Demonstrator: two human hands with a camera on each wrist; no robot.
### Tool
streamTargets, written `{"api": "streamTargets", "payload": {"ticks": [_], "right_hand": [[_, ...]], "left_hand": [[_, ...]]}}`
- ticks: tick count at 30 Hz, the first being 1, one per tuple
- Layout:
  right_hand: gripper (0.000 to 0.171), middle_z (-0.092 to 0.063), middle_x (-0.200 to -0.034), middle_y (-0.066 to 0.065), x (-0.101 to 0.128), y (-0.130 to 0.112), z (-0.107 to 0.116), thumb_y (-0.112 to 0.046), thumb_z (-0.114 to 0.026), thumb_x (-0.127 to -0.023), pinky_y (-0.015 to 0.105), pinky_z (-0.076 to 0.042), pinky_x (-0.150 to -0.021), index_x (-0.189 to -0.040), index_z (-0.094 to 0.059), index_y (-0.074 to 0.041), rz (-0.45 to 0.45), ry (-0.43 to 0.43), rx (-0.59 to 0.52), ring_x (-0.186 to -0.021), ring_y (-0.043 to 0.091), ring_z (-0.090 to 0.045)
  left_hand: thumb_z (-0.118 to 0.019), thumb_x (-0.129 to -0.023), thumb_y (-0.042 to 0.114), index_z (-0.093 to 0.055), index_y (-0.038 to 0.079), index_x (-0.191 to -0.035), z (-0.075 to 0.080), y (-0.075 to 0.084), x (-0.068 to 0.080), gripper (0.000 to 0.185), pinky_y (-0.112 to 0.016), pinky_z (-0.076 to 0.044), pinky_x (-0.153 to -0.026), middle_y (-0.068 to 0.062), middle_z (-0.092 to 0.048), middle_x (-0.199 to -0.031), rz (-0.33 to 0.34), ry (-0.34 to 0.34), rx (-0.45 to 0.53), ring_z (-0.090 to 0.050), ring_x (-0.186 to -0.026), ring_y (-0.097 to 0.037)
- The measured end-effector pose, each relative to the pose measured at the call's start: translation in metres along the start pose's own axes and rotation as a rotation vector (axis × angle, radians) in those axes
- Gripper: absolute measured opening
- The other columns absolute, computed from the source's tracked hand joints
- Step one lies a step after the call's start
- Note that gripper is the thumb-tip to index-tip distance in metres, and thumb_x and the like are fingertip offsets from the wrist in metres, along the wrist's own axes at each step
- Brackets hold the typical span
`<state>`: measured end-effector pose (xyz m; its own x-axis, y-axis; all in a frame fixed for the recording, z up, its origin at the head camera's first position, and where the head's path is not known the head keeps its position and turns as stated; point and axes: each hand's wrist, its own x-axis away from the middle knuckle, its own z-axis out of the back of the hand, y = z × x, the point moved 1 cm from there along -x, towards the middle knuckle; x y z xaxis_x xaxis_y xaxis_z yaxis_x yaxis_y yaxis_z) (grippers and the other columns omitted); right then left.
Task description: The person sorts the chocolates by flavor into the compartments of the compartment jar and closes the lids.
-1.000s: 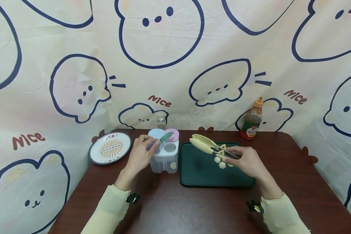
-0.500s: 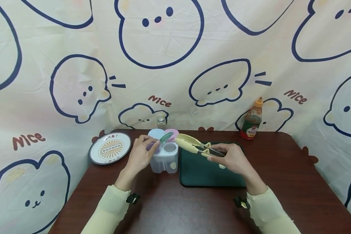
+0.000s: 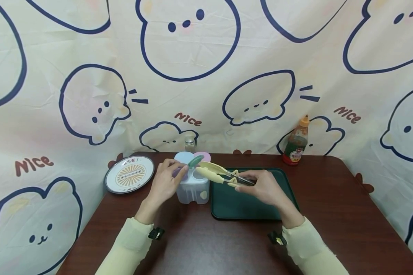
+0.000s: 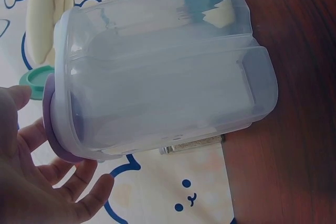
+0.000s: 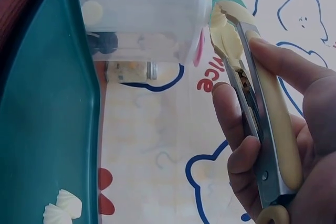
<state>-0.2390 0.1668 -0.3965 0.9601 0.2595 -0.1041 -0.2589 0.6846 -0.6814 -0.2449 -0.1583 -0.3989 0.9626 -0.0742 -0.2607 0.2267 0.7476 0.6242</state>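
Fingers of the right hand [image 3: 265, 189] squeeze cream silicone-tipped steel tongs [image 3: 220, 175], tips poised over the translucent plastic compartment box [image 3: 194, 185]; the left hand [image 3: 165, 182], fingers curled, pinches up its green flip lid [image 3: 195, 161], apparently keeping the opening accessible beside the dark-green tray [image 3: 251, 204].

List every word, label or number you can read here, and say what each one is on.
"NICE": printed several times on the cartoon backdrop cloth.
Characters on the round plate: too small to read.
Red label on the sauce bottle: too blurred to read.
The clear compartment box, tongs and green tray show no text.
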Motion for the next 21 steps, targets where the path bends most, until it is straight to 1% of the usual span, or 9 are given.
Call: {"api": "streamTargets", "payload": {"ticks": [8,15,21], "right_hand": [[0.046,-0.073,-0.092,-0.001,-0.0017,-0.002,-0.0027,-0.045,-0.083,-0.078,0.031,-0.041,-0.061,-0.117,-0.075,-0.021,-0.003,-0.008,0.008,-0.073,0.017,-0.055],[0.047,-0.074,-0.097,0.0,-0.0008,-0.0025,-0.0022,-0.045,-0.083,-0.079,0.031,-0.043,-0.065,-0.118,-0.074,-0.02,-0.001,-0.006,0.025,-0.076,0.016,-0.056],[0.048,-0.075,-0.103,0.006,0.0018,0.0024,0.0031,-0.044,-0.082,-0.079,0.032,-0.044,-0.064,-0.119,-0.074,-0.02,-0.014,-0.009,0.024,-0.077,0.017,-0.056]], "left_hand": [[-0.045,-0.1,0.06,-0.072,0.012,-0.119,0.0001,-0.0002,0.0001,0.057,-0.051,-0.043,-0.099,-0.011,-0.054,-0.13,0.002,0.001,0.001,-0.045,-0.12,-0.03],[-0.045,-0.1,0.059,-0.072,0.012,-0.119,0.0003,-0.0004,0.0003,0.057,-0.051,-0.042,-0.099,-0.011,-0.054,-0.131,-0.002,-0.003,0.002,-0.044,-0.12,-0.03],[-0.045,-0.1,0.059,-0.072,0.013,-0.119,0.0004,0.0,0.0004,0.057,-0.051,-0.042,-0.1,-0.011,-0.054,-0.131,0.002,-0.003,0.002,-0.045,-0.12,-0.03]]}}
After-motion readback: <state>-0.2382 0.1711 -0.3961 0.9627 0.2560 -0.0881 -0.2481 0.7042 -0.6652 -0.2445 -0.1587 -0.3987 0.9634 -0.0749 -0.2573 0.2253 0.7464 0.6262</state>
